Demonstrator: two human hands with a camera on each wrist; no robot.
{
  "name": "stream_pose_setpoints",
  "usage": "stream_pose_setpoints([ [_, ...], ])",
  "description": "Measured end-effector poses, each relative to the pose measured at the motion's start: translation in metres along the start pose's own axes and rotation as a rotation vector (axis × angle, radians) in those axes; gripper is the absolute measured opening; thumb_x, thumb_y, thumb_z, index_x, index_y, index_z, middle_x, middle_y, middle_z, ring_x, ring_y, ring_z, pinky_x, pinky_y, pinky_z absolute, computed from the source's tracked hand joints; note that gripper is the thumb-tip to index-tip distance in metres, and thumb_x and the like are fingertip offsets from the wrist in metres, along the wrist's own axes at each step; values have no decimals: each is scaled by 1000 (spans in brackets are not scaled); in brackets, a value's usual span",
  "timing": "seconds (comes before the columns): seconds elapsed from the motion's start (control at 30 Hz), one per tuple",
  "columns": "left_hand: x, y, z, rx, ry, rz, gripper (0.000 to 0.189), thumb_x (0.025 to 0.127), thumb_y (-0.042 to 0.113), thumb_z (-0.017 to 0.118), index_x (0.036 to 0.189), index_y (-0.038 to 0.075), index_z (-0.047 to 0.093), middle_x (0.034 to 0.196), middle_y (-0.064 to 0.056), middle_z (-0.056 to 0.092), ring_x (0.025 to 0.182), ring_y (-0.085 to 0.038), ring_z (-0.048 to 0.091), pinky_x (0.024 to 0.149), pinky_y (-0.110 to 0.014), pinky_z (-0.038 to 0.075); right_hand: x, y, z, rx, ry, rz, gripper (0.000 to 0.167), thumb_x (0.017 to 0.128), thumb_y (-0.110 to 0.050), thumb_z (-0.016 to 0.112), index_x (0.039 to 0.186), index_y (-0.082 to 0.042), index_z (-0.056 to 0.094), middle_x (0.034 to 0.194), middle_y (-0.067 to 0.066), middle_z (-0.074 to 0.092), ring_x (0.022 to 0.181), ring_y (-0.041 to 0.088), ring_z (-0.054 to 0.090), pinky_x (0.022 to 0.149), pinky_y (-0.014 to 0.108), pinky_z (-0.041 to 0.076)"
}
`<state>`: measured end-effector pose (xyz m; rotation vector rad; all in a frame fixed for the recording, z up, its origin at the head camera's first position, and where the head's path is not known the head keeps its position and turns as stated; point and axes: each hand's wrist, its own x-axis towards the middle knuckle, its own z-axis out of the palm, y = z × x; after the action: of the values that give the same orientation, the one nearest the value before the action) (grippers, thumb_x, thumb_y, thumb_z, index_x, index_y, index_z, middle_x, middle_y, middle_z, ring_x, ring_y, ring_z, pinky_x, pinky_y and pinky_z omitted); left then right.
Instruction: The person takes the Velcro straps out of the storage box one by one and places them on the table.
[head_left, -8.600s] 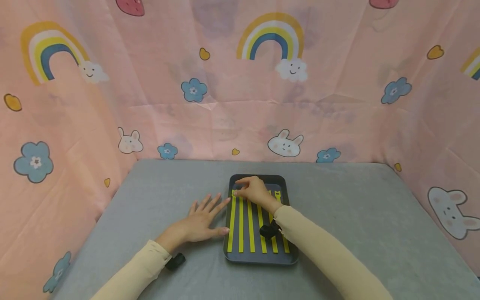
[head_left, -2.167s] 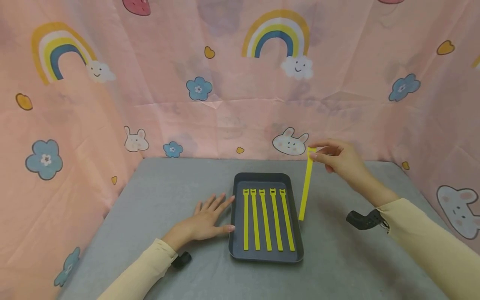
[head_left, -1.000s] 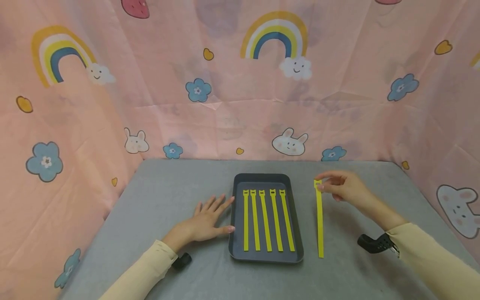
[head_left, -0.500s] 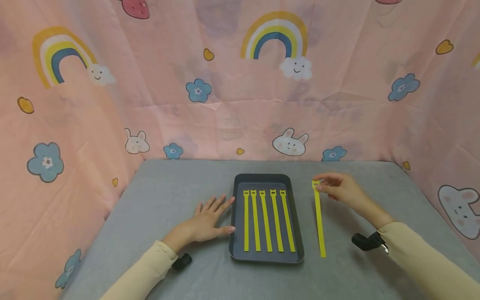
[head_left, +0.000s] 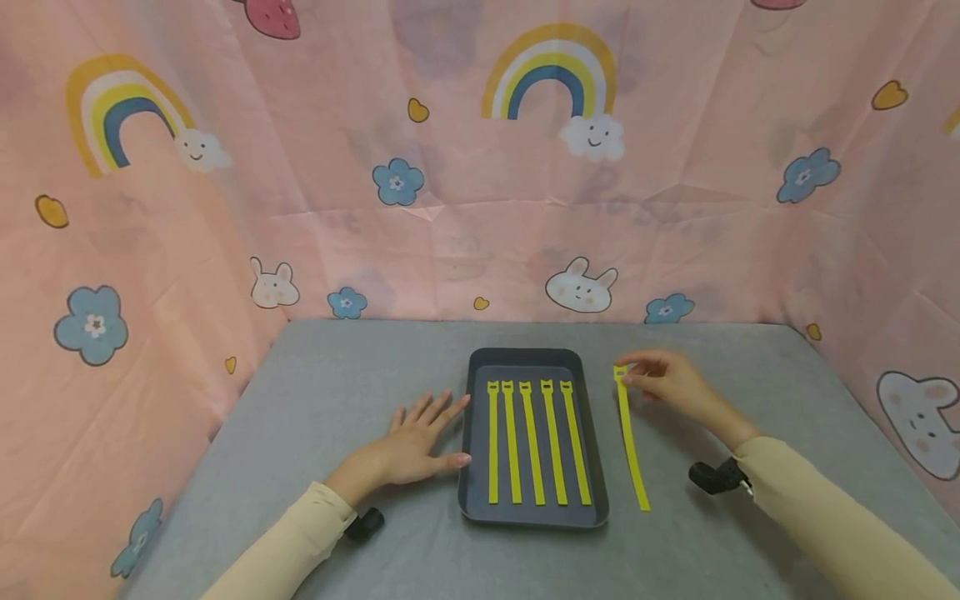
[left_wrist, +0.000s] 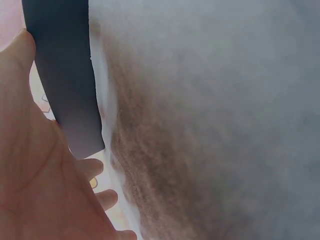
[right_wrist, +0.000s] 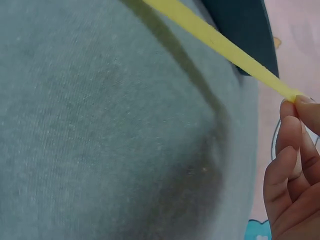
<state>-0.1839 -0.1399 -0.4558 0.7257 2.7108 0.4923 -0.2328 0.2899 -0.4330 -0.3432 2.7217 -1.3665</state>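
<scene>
Yellow strap point(head_left: 629, 442) nearer the dark tray point(head_left: 525, 357) now — flat, slot-headed, bowed.

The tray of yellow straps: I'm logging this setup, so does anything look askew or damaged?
Nothing looks damaged. The five yellow straps lie in the tray, slotted ends lined up; only their gaps look slightly uneven. A sixth strap is outside, but the right hand pinches it, so it hardly seems misplaced.
</scene>
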Motion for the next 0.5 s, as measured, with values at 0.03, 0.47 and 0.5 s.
stream_pose_setpoints([
  [0.03,0,0,0,-1,1,0,90,88,78,44,158,43,1,170,-5,5,156,-38,1,117,-72,2,1,1,1,2,-8,-6,36,93,-21,70,124,-5,66,97,19,70,63,24,60,59,33,55],
  [0.47,-1,2,-1,18,2,-14,87,90,74,46,158,42,4,170,-4,6,156,-37,2,118,-71,5,10,13,11,-39,-25,1,33,93,-14,69,124,-2,66,93,18,70,61,17,60,56,29,51],
  [0.5,-1,2,-1,18,4,-13,87,90,74,46,158,42,4,170,-3,6,156,-37,2,117,-71,6,10,14,11,-44,-21,3,32,93,-14,69,123,-3,66,93,17,70,61,17,60,56,28,51],
])
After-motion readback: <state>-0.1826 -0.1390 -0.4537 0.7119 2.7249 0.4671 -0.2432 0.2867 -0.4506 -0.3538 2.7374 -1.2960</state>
